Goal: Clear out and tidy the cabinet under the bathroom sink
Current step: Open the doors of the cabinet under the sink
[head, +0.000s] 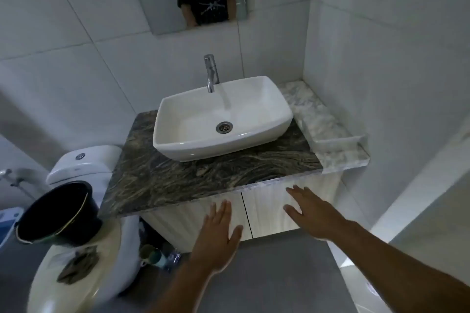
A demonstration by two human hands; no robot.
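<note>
Below the worktop [203, 180], both cabinet doors sat shut.
Left hand [218, 234] lay spread before the left door [183, 221]; right hand [310, 211], spread too, fronted the right door [269, 211].

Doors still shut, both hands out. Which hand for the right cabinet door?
Probably right: the right hand is spread open in front of the right door, while the left hand is in front of the left door.

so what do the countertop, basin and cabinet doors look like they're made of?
Countertop: polished dark stone, probably granite, judging by its swirling gold-brown veining.
Basin: glossy white ceramic, smooth with soft highlights.
Cabinet doors: pale wood-grain finish, likely laminate rather than solid wood; the view cannot settle which.
</note>
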